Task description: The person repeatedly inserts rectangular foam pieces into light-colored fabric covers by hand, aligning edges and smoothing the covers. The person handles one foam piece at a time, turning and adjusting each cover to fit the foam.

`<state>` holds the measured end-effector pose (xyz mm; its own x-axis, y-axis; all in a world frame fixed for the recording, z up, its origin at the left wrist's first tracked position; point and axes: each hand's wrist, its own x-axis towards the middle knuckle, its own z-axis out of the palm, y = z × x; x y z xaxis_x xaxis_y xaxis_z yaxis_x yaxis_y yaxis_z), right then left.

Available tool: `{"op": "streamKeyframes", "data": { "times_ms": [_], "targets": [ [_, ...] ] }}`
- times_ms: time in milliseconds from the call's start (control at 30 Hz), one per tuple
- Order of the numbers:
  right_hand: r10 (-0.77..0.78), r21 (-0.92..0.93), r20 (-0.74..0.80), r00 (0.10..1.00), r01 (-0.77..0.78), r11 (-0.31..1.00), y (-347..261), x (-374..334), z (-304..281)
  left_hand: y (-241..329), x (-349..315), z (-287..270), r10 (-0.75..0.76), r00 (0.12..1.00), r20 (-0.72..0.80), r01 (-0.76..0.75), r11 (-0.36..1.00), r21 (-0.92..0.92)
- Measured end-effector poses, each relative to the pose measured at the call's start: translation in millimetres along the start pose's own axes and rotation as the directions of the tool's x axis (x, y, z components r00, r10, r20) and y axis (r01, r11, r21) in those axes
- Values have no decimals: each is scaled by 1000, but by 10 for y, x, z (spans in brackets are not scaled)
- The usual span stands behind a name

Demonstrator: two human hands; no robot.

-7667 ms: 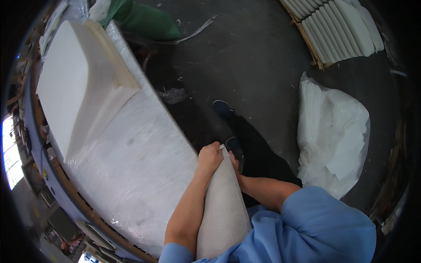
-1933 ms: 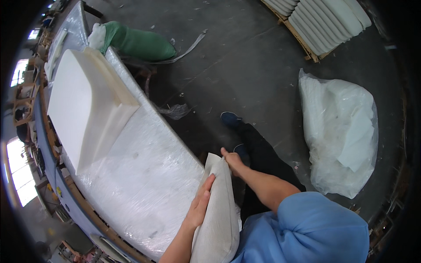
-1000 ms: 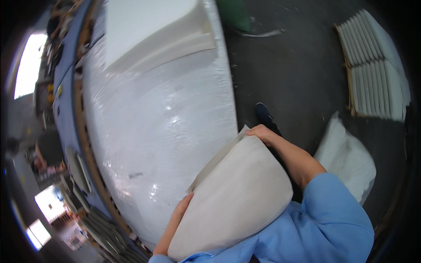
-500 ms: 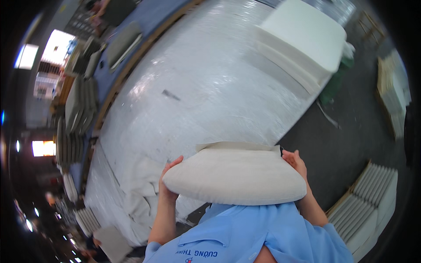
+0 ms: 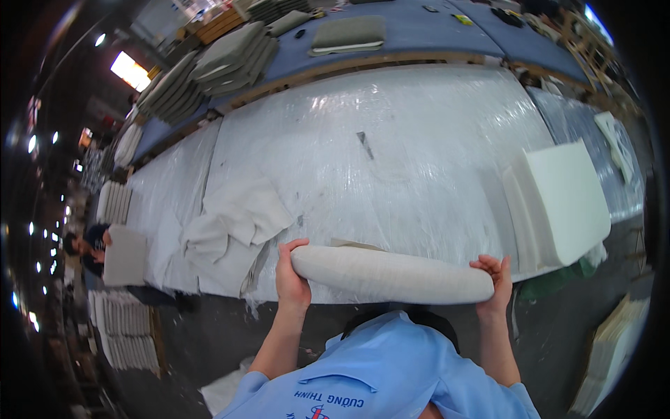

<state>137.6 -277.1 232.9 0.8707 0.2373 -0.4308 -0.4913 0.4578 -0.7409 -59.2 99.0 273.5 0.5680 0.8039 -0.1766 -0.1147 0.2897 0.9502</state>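
A beige fabric-covered cushion (image 5: 391, 274) is held edge-up between my two hands, over the near edge of the plastic-covered table (image 5: 391, 188). My left hand (image 5: 292, 276) presses on its left end, fingers along the back. At the other end my right hand (image 5: 495, 283) grips it, fingers partly curled behind the corner. A small flap of fabric (image 5: 359, 244) shows behind the cushion's top. Left of the cushion lies a crumpled heap of beige fabric (image 5: 234, 227). Toward the right end of the table stands a stack of white foam pads (image 5: 562, 202).
Behind runs a blue-topped table (image 5: 433, 31) with stacked grey-green cushions (image 5: 234, 59) and a single one (image 5: 347, 33). At far left a person (image 5: 91, 248) holds a beige panel. More cushion stacks stand on the floor at lower left (image 5: 125, 332) and right (image 5: 607, 356).
My view has swung left, so I now face the table squarely. The cushion has tipped from showing its broad face to showing its narrow edge, still between both hands.
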Motion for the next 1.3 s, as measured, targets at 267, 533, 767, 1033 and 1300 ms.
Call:
{"op": "streamKeyframes", "data": {
  "times_ms": [267, 533, 767, 1033, 1300],
  "targets": [
    [250, -510, 846, 470, 850, 128, -692, 45, 1261, 485, -511, 381, 341, 716, 608, -645, -9, 764],
    [610, -422, 631, 479, 872, -248, 239, -422, 2337, 143, -228, 303, 593, 589, 550, -685, 4, 729],
    [536, -516, 508, 674, 737, -437, -122, -127, 2061, 21, 203, 156, 752, 473, 459, -722, 32, 691],
    [350, -557, 722, 597, 801, -219, -720, -8, 975, 15, 106, 120, 736, 540, 408, -752, 205, 627],
    [668, -538, 8, 745, -560, 631, -295, -510, 162, -114, -824, -651, -132, 977, -167, 184, 920, 348]
  ]
}}
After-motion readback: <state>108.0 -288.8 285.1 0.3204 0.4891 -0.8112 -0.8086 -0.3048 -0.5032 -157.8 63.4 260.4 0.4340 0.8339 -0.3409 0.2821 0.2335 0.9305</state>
